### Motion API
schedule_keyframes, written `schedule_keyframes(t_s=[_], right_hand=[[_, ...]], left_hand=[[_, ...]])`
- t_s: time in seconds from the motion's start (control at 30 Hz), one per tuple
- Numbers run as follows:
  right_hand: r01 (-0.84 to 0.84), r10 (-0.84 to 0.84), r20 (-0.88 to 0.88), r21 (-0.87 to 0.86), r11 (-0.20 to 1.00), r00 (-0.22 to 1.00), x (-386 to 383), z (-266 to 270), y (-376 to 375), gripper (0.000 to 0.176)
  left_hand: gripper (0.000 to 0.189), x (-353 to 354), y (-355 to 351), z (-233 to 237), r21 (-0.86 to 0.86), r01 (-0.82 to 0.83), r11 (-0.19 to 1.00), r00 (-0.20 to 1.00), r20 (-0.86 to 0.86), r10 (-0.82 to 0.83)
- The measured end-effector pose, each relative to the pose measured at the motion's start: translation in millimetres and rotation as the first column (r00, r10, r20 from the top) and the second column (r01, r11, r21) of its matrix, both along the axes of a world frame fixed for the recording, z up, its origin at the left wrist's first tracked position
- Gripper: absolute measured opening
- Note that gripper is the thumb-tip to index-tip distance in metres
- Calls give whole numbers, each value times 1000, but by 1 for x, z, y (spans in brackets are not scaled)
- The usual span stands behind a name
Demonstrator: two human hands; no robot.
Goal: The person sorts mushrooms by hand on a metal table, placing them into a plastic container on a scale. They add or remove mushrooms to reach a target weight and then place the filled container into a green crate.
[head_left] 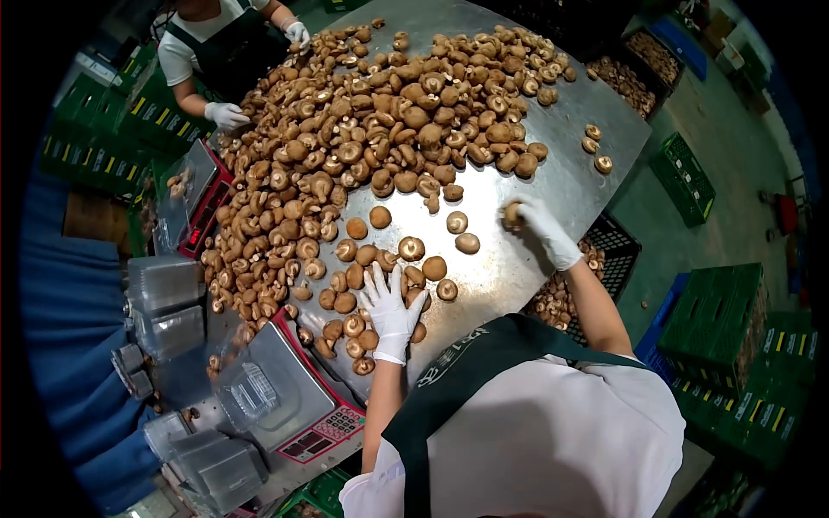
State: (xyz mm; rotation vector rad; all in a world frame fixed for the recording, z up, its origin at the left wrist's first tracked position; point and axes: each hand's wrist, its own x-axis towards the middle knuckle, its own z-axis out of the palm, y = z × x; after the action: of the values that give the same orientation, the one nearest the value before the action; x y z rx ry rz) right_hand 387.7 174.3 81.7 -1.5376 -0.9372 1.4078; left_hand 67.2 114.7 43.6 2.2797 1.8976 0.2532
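My left hand (391,315), in a white glove, lies with its fingers spread over a loose group of brown-capped mushrooms (355,276) on the metal table. Several mushrooms sit around and partly under its fingers. To the right, my right hand (546,231), also gloved, is raised over the table's near right edge, with its fingers closed around one mushroom (513,215). Two mushrooms (467,243) rest between the hands on the shiny surface. Beyond them spreads a large heap of mushrooms (380,121).
A red-trimmed scale (332,423) with a clear plastic box stands left of me, near stacked clear containers (168,332). A black crate (615,259) of mushrooms is below my right arm. Across the table, a gloved co-worker (233,52) handles mushrooms. Green crates (712,319) stand right.
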Motion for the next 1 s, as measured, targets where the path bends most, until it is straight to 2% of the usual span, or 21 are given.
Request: schedule_keyframes(t_s=[0.07,0.13,0.2,0.23,0.27,0.3,0.33,0.37,0.4,0.47,0.53,0.6,0.67,0.73,0.8,0.83,0.87,0.93,1.0], right_hand=[[258,-272,-272,-86,962,923,10,28,-20,18],[242,-238,-124,15,970,963,63,-7,-30,24],[304,-314,90,110,946,945,120,-45,-43,22],[278,-277,366,50,959,888,131,-34,-50,23],[267,-202,614,-15,964,763,139,-20,-58,25],[155,-1,806,-113,982,592,151,-23,-62,27],[67,197,914,-235,970,354,145,-10,-61,30],[96,322,893,-367,925,315,136,3,-60,36],[75,327,891,-366,927,314,120,4,-55,36],[-75,82,926,-58,996,369,91,6,-42,36],[-2,23,644,-33,999,765,37,17,-21,38],[-11,52,445,-94,995,894,-12,35,-1,45],[-152,88,578,62,986,811,-26,-38,29,47],[-117,-93,526,353,928,845,-54,-68,40,40],[-193,72,419,254,948,905,-88,-27,27,34],[-371,92,609,349,860,787,-92,-46,31,30],[-374,270,374,241,896,887,-98,-46,26,30],[-386,207,487,302,872,849,-111,-40,2,30],[-444,239,513,324,835,824,-112,-31,-3,33]], left_hand=[[74,1,1,1,-8,-10,1000,1000,17,10],[74,0,0,0,-10,-8,1000,1000,20,8],[74,0,1,2,10,-1,1000,1000,9,1],[73,0,1,2,8,1,1000,1000,12,-1],[73,1,1,2,9,-3,1000,1000,15,3],[73,1,1,2,2,-6,1000,1000,16,6],[73,1,1,2,-6,-12,1000,1000,17,12],[73,1,1,1,-10,-13,1000,1000,18,13],[73,1,1,0,-13,-19,1000,1000,18,19],[72,-1,1,-4,-13,-22,1000,1000,19,22],[73,0,1,-4,6,-21,1000,1000,22,21],[73,1,1,-3,7,-22,1000,999,27,22],[73,1,0,-1,9,-13,1000,1000,14,13],[73,1,0,0,2,-18,1000,1000,20,18],[73,2,-1,0,2,-22,1000,999,26,22],[72,1,-1,-1,3,-24,1000,999,33,24],[72,1,-1,-1,3,-26,1000,999,39,26],[70,1,-1,-1,4,-34,999,999,38,34],[69,1,0,0,13,-30,999,998,49,30]])
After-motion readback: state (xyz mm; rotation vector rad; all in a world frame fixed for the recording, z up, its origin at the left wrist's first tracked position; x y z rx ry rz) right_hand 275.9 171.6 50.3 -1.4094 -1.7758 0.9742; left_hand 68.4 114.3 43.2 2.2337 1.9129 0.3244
